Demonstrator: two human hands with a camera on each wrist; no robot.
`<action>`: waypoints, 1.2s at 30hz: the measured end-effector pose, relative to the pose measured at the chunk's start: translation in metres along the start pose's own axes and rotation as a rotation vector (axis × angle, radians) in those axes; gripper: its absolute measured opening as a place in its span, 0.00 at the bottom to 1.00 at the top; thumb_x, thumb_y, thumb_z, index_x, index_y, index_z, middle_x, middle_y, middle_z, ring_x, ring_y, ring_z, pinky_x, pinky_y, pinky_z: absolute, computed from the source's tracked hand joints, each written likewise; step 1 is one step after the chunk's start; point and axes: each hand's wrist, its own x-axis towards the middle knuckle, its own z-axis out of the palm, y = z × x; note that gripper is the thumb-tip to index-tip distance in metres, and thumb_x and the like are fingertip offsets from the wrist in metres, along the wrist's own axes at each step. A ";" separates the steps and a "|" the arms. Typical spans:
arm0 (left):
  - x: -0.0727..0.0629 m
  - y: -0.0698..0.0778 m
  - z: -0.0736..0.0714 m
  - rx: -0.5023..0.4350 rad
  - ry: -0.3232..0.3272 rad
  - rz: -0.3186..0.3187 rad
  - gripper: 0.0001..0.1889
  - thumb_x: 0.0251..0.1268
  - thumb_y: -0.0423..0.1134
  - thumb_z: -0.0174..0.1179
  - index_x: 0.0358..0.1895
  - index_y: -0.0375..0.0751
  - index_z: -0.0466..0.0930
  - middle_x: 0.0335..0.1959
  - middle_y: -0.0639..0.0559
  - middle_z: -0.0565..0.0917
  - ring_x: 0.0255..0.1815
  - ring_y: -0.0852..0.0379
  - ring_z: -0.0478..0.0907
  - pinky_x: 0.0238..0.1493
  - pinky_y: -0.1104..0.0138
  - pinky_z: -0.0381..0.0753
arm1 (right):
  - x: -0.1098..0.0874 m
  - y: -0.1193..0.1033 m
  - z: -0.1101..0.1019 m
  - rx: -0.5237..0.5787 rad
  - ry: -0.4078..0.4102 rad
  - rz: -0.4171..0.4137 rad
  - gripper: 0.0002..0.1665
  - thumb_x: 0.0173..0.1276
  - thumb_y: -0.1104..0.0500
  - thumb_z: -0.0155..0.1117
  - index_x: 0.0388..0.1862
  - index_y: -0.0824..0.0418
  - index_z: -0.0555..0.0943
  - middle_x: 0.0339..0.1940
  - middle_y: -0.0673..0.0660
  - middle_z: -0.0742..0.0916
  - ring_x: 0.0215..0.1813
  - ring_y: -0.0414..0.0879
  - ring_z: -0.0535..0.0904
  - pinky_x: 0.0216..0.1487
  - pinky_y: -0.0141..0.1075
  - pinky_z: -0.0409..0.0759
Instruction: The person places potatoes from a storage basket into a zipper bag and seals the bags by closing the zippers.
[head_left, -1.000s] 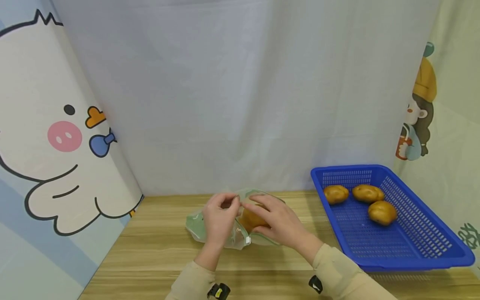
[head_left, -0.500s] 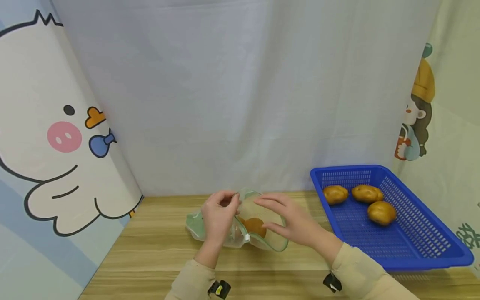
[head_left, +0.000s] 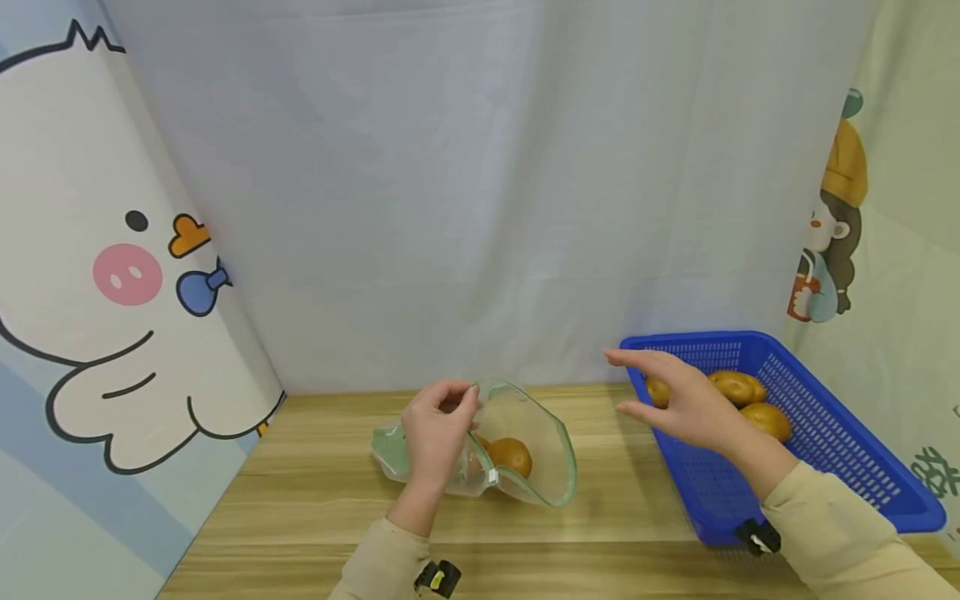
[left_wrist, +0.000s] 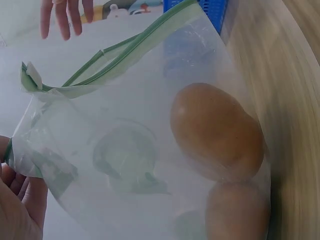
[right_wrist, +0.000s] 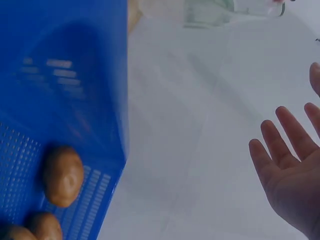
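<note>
Judging the work as partway along: counting at least two potatoes, an upper potato [left_wrist: 215, 132] and a lower potato [left_wrist: 237, 215], inside the clear green-edged bag [left_wrist: 127, 150], and seeing three loose potatoes [head_left: 737, 387] outside it, in the blue basket [head_left: 701, 479]. Reading those three as unbagged and the bag as unsealed; not being able to tell whether more is lying hidden behind the left hand [head_left: 435, 442]. Pinching the bag's edge between thumb and fingers of that hand, with the mouth gaping rightward. Poising the right hand [head_left: 686, 408] over the basket's left side, with fingers and thumb spread wide, gripping nothing. Finding bag and basket resting apart on a wood-grain table [head_left: 315, 492], with the basket to the right. Noting a pale, softly creased curtain [head_left: 412, 192] behind, plus a printed cartoon bird [head_left: 45, 250] at left and a printed cartoon figure [head_left: 843, 225] at right.
</note>
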 end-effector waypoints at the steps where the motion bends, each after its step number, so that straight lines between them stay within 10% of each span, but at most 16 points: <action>1: 0.000 0.000 0.000 -0.001 0.000 0.001 0.03 0.61 0.23 0.65 0.33 0.23 0.84 0.26 0.35 0.85 0.25 0.34 0.82 0.21 0.67 0.85 | -0.002 0.004 -0.006 0.003 -0.008 0.035 0.37 0.61 0.63 0.75 0.69 0.60 0.73 0.64 0.57 0.81 0.64 0.56 0.74 0.59 0.56 0.74; 5: 0.000 0.000 0.000 0.005 0.004 0.002 0.03 0.61 0.23 0.65 0.32 0.23 0.84 0.26 0.36 0.85 0.24 0.36 0.82 0.20 0.69 0.84 | -0.011 0.022 -0.029 0.014 -0.055 0.164 0.36 0.65 0.59 0.72 0.71 0.58 0.71 0.64 0.58 0.80 0.65 0.60 0.74 0.61 0.57 0.73; 12: -0.001 0.001 0.001 0.009 0.007 -0.001 0.03 0.61 0.23 0.65 0.32 0.23 0.84 0.26 0.36 0.85 0.23 0.36 0.82 0.20 0.71 0.84 | -0.029 0.066 -0.055 0.005 -0.052 0.199 0.36 0.65 0.62 0.71 0.71 0.61 0.71 0.63 0.63 0.80 0.63 0.39 0.74 0.59 0.17 0.66; 17: -0.001 0.000 0.001 0.013 0.004 0.002 0.03 0.61 0.23 0.65 0.32 0.24 0.84 0.26 0.36 0.85 0.23 0.38 0.82 0.20 0.70 0.84 | -0.041 0.094 -0.062 0.030 -0.015 0.273 0.37 0.66 0.64 0.70 0.72 0.64 0.69 0.62 0.68 0.79 0.61 0.37 0.73 0.56 0.14 0.62; 26: -0.002 0.000 0.002 0.025 0.007 -0.008 0.02 0.61 0.23 0.65 0.32 0.24 0.85 0.27 0.37 0.85 0.24 0.44 0.83 0.21 0.67 0.85 | -0.054 0.127 -0.064 0.067 -0.060 0.497 0.40 0.71 0.57 0.66 0.74 0.71 0.61 0.66 0.79 0.70 0.66 0.75 0.64 0.60 0.72 0.63; 36: -0.002 0.000 0.003 0.012 0.005 -0.026 0.02 0.60 0.23 0.65 0.32 0.23 0.84 0.27 0.36 0.85 0.24 0.37 0.82 0.21 0.64 0.86 | -0.074 0.151 -0.054 0.116 -0.105 0.661 0.47 0.73 0.50 0.63 0.77 0.71 0.52 0.70 0.82 0.62 0.69 0.80 0.55 0.61 0.76 0.58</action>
